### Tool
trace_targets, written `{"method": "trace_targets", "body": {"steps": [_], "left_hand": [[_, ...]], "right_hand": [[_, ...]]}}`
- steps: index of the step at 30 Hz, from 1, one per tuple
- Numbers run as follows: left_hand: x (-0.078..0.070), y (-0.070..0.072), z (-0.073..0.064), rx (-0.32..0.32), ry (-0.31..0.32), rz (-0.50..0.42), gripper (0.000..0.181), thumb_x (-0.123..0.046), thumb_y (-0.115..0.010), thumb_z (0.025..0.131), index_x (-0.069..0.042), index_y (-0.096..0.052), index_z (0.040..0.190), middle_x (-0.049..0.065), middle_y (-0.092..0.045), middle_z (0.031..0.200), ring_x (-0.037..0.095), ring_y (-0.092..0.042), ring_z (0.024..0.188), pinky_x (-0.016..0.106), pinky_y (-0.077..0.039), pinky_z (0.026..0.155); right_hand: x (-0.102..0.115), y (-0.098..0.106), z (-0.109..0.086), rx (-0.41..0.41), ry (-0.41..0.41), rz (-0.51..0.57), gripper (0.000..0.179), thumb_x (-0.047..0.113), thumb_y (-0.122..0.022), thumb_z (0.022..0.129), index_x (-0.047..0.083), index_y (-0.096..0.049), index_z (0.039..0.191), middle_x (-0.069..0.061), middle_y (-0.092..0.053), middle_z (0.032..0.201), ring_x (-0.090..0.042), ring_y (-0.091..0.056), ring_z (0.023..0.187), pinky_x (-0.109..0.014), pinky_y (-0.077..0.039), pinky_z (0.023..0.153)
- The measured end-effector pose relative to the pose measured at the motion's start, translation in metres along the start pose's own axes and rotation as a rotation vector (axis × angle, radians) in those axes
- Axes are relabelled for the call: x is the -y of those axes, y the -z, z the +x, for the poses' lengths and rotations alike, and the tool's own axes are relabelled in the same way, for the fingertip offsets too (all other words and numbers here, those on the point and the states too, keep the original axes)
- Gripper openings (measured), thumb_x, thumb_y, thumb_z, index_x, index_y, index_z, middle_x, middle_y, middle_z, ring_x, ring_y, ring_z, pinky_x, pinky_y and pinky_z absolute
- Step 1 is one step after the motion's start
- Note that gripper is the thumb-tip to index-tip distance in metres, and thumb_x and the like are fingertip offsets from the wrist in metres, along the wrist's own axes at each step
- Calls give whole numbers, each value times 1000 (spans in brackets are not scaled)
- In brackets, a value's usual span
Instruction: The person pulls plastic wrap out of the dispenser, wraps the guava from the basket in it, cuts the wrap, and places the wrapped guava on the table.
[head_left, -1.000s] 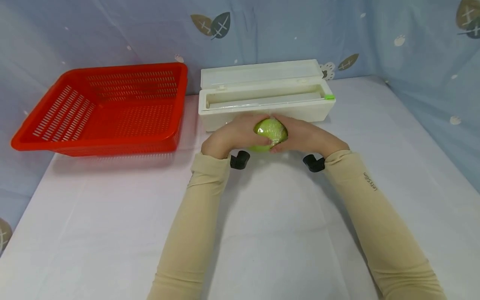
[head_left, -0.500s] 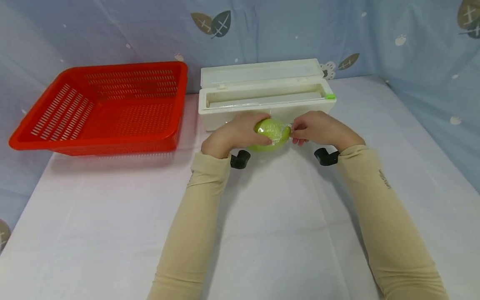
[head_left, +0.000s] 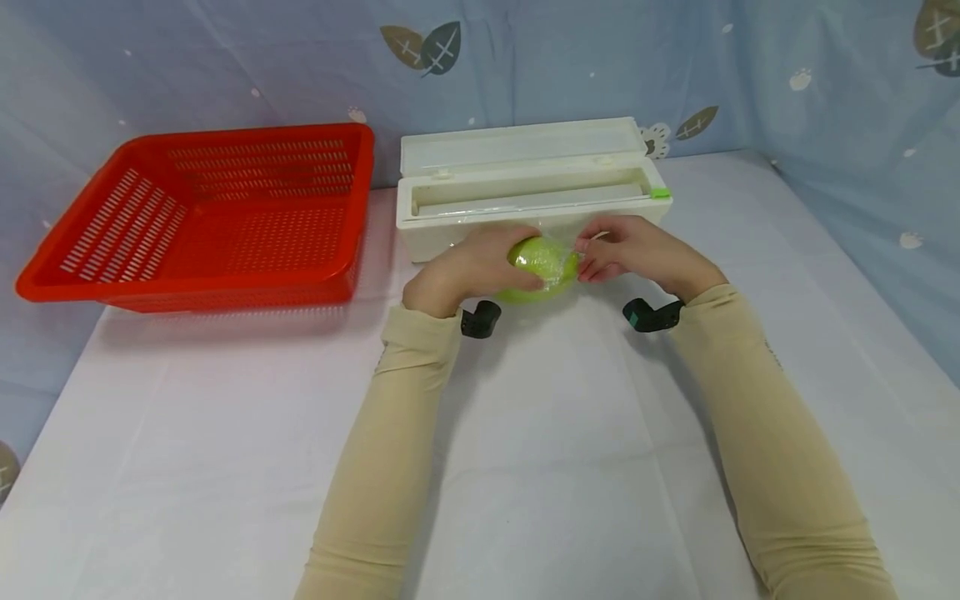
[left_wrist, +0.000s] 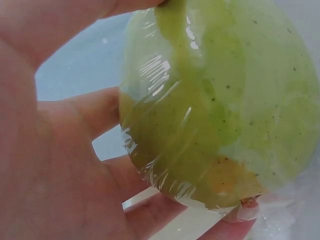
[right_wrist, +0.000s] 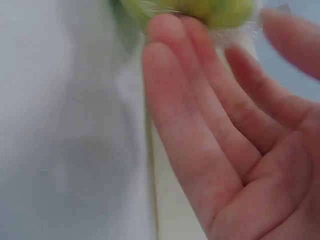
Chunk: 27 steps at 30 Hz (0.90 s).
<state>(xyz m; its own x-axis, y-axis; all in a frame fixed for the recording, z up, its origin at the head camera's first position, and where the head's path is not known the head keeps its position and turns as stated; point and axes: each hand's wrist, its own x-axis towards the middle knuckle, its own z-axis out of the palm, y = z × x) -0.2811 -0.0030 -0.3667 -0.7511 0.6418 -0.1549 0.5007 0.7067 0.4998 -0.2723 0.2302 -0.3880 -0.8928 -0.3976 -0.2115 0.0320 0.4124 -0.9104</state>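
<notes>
A yellow-green fruit with dark specks [left_wrist: 225,95], wrapped in clear plastic film, is held just in front of the white film box [head_left: 457,240]. My left hand [head_left: 480,268] grips its left side, with thumb in front and fingers behind. At the fruit's right end is my right hand [head_left: 633,250], its fingertips touching the film there. In the right wrist view the fingers of the right hand [right_wrist: 225,125] are fairly straight, and its thumb stands apart from the forefinger. Crumpled film [left_wrist: 250,212] shows at one end of the fruit. Its stem end is partly hidden.
The film box has its lid [head_left: 525,148] raised at the back and a roll [head_left: 532,203] inside. To its left stands a red slotted plastic basket [head_left: 195,287]. A white cloth [head_left: 540,467] covers the table, and a blue patterned curtain [head_left: 540,67] hangs behind.
My right hand has moved off the fruit's side to its right end, pinched the film there, then loosened its fingers and shifted slightly. The left hand and the fruit stay in place.
</notes>
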Motion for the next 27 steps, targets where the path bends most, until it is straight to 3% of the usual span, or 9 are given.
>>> {"method": "trace_targets", "body": {"steps": [11,18,24,27], "left_hand": [[1,1,0,-2,13,-45,62,-36,-64,76,-17,-42,130,-2,-49,121,14,-43,104,29,-34,87],[0,1,-1,2,20,-53,64,-35,-64,77,-15,-40,132,-1,-48,123,15,-42,105,30,-33,89],[-1,1,0,-2,8,-54,60,-35,-65,76,-16,-43,129,-2,-50,116,14,-44,100,29,-36,85],[-1,1,0,3,15,-57,62,-36,-64,76,-16,-42,131,-2,-50,118,14,-44,101,30,-36,85]], "right_hand": [[-6,1,1,-23,62,-29,26,19,-62,84,-2,-55,97,-18,-59,94,-27,-60,84,-40,-48,76],[-7,2,2,7,140,-111,16,11,-57,87,6,-55,102,-13,-55,95,-24,-52,82,-38,-44,74],[-5,0,1,-15,201,-160,21,21,-61,85,12,-56,103,-5,-53,102,-18,-48,94,-31,-39,80],[-4,-1,2,-42,226,-198,20,26,-64,82,13,-59,97,-3,-55,98,-17,-49,90,-30,-41,77]]}}
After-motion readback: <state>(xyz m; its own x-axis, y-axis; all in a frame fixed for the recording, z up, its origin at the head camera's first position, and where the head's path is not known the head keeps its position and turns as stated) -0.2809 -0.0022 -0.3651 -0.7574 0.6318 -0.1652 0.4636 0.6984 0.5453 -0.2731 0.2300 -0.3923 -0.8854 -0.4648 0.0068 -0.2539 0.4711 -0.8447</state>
